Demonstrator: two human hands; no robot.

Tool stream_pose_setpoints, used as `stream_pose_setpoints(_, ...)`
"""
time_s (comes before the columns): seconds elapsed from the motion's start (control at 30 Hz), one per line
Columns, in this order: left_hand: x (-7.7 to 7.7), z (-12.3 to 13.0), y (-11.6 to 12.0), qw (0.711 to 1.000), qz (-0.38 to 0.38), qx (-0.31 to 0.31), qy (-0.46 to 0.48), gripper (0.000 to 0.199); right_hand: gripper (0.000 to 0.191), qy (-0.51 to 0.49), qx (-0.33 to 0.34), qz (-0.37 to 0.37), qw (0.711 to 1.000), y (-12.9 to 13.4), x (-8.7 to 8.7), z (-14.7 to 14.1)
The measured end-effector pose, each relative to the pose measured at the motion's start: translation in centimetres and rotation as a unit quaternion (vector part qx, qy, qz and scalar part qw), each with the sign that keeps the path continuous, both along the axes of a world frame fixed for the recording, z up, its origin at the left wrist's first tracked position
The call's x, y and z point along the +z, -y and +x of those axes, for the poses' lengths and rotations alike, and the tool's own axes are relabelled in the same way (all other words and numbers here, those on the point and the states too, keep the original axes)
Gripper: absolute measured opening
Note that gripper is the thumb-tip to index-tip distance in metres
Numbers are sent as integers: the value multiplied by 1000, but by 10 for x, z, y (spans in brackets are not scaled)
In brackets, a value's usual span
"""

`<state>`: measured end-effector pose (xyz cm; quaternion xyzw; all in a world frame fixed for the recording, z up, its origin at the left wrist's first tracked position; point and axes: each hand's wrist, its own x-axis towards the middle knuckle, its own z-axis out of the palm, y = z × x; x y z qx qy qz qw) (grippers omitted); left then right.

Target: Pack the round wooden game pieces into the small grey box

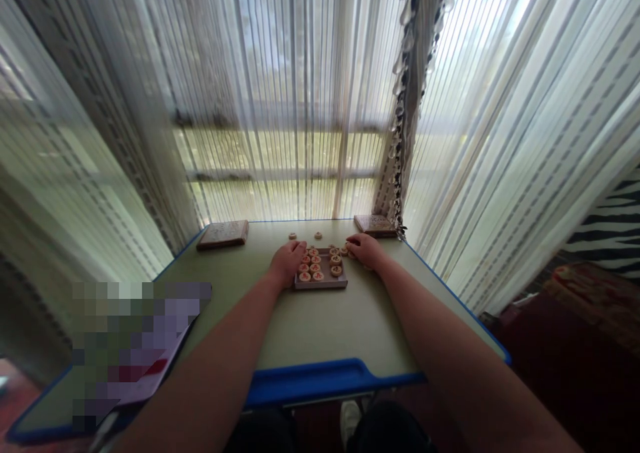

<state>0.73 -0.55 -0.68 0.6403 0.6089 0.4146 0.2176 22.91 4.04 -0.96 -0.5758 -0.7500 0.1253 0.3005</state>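
Observation:
A shallow box (321, 283) lies at the middle of the table. Inside it, round pieces with red marks (315, 267) fill the left part, and pieces with dark marks (335, 261) form a column at the right; bare floor shows between them. My left hand (289, 262) rests at the box's left edge, its fingers together near the upper left pieces; whether they grip one is hidden. Just right of the box, my right hand (364, 247) has its fingers curled down at loose round pieces (344, 251); what they hold cannot be made out.
Two loose pieces (318, 235) lie beyond the box. A flat wooden box (223, 234) sits at the table's far left corner, another (375, 225) at the far right. At left lies a blurred purple item (165, 339). The table (320, 333) has a blue edge; curtains hang behind.

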Motion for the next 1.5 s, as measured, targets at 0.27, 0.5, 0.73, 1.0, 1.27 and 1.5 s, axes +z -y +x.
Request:
stream_pose_setpoints(0.27,-1,-2,-3,1000,1,15,12,36,31,-119,-27,-20,992,-3,-1,4)
stream_pose_setpoints(0.5,-11,-3,-10,1000,2,11,27,35,19,-150,63,-34,986,0,-2,-2)
stream_pose_setpoints(0.73,-3,-8,-13,956,-2,82,280,30,27,-251,-27,-32,967,-4,-2,0)
stream_pose_setpoints(1.0,-2,-16,-16,897,27,179,404,23,33,-266,-98,5,959,-15,-7,12)
stream_pose_setpoints(1.27,-1,-16,-17,907,27,195,372,23,30,-35,23,72,997,-2,0,0)
stream_pose_setpoints(1.5,-4,-15,-11,960,72,177,207,29,30,202,-6,56,978,16,18,-4)
